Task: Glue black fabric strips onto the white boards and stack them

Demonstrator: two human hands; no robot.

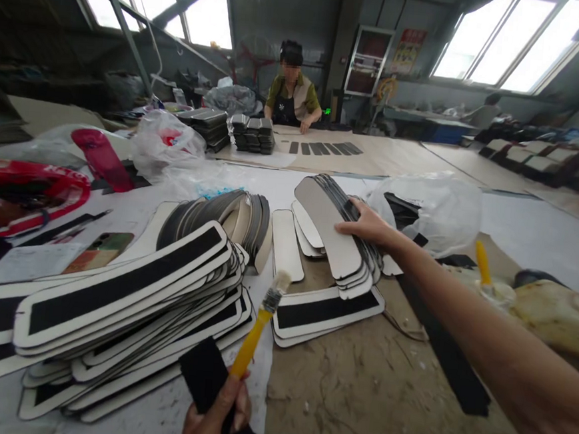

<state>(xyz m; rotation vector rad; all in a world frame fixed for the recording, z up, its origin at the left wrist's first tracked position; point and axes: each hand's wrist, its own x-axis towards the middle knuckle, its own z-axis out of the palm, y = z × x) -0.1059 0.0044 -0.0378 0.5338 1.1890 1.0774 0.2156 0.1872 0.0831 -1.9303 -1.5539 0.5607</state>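
My left hand (219,409) is closed around the yellow handle of a paintbrush (249,344), its pale bristles pointing up and away from me. A strip of black material (204,374) is in the same hand. My right hand (369,223) grips the edge of a curved grey panel (326,226) on a leaning pile, thumb on its face and fingers behind. Just below that pile lie white-edged panels with a black middle strip (329,310). To the left stands a large, uneven stack of such panels (128,284). Plain white pieces (287,243) lie between the piles.
Curved dark-edged pieces (214,218) stand bundled behind the left stack. A phone (99,252) lies at left. On the right are a pot with a yellow-handled brush (485,262), a clear plastic bag (445,206) and a long black strip (446,353). Across the table a co-worker (294,93) handles dark pieces.
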